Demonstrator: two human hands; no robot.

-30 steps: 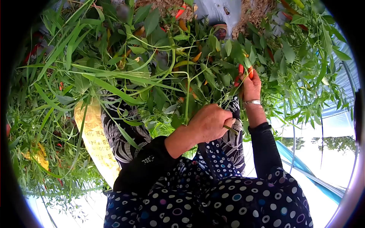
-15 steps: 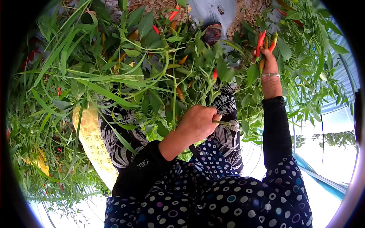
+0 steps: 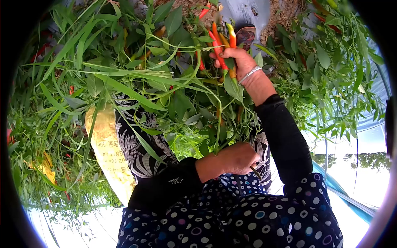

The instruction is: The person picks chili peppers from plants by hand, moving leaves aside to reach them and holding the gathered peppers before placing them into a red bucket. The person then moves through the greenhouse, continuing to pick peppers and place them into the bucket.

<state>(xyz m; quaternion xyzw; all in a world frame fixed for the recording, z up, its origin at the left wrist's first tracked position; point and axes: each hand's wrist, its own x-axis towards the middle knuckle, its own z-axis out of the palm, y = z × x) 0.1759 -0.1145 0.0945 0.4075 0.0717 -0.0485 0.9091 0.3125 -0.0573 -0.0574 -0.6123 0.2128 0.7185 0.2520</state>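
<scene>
My right hand [image 3: 240, 62], with a bracelet at its wrist, is closed round several red and orange chili peppers [image 3: 218, 51]. Some tips point up past the fingers, and a green leaf hangs below them. Lower down, close to my lap, my left hand [image 3: 237, 159] is a fist round a pepper plant stem [image 3: 256, 172], whose stub pokes out by the thumb. Leafy branches [image 3: 219, 120] rise from that fist towards the right hand. A few more peppers show among the leaves, partly hidden.
Long grass blades [image 3: 128, 95] cross the plants at the left. A yellow printed sack [image 3: 108, 144] lies beside my patterned trouser leg [image 3: 138, 136]. A shoe [image 3: 245, 36] stands on grey ground sheeting [image 3: 258, 14] at the top. More pepper plants [image 3: 318, 70] grow at the right.
My right hand has moved left with the chili peppers, over the plant. My left hand has come down and right towards my body, still gripping the stem, and the branches shifted with it.
</scene>
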